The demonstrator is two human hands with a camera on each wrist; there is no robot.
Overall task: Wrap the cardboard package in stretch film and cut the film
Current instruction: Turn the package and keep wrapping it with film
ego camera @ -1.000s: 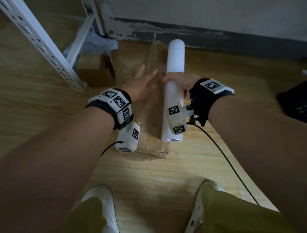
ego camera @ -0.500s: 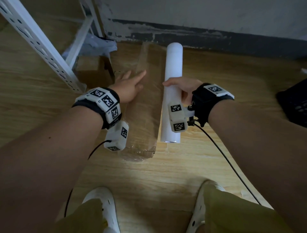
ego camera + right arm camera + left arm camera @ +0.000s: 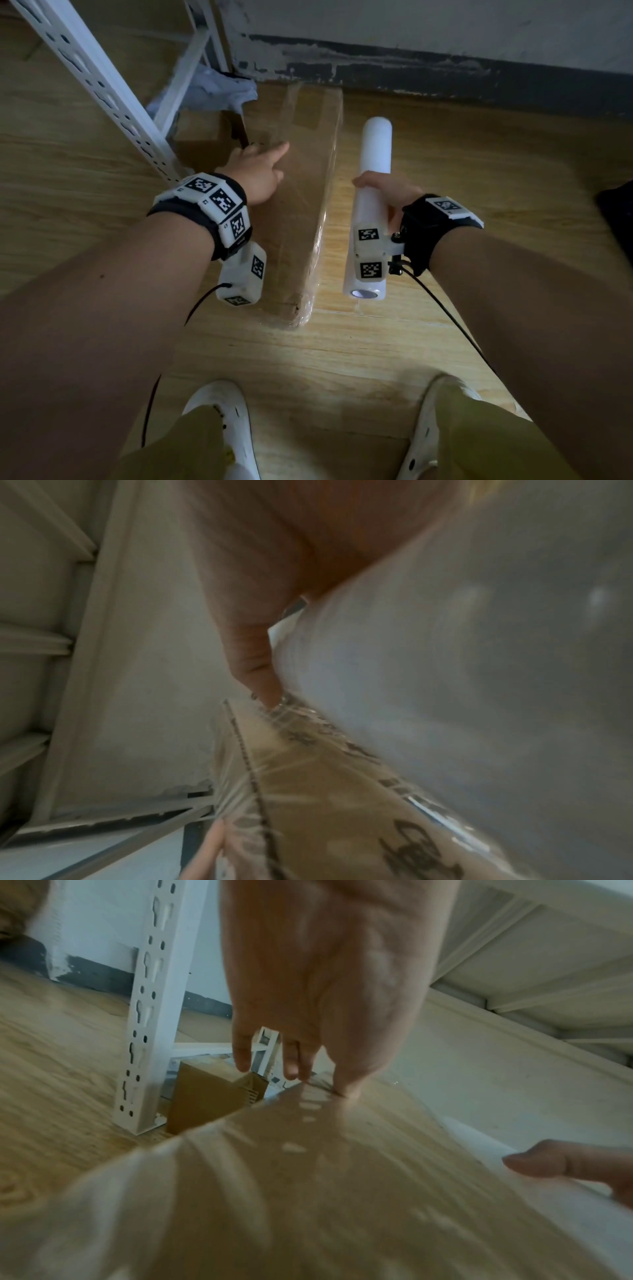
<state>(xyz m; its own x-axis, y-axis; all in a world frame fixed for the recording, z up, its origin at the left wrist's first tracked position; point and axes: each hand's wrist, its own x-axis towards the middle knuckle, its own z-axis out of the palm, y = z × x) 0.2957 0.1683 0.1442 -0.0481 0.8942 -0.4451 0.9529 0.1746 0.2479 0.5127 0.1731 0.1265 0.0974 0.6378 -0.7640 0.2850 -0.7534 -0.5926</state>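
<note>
package: the long flat cardboard package [image 3: 294, 205] is lying on the wood floor [image 3: 342, 342], running from 6 to 12 o'clock, already skinned in film.
left hand: the left hand [image 3: 255, 171] is laid on the package's left side, fingers mostly straight, nothing gripped.
right hand: the right hand [image 3: 387, 192] is wrapped around the film roll [image 3: 371, 202], just at 3 o'clock of the package.
handling: probably light and stiff; the film looks slick and clingy, so it's best held by the long edges.
room: shelf post [image 3: 102, 92] and small box [image 3: 202, 140] crowd 10 o'clock, wall at 12; open floor at 3 and 6.
</note>
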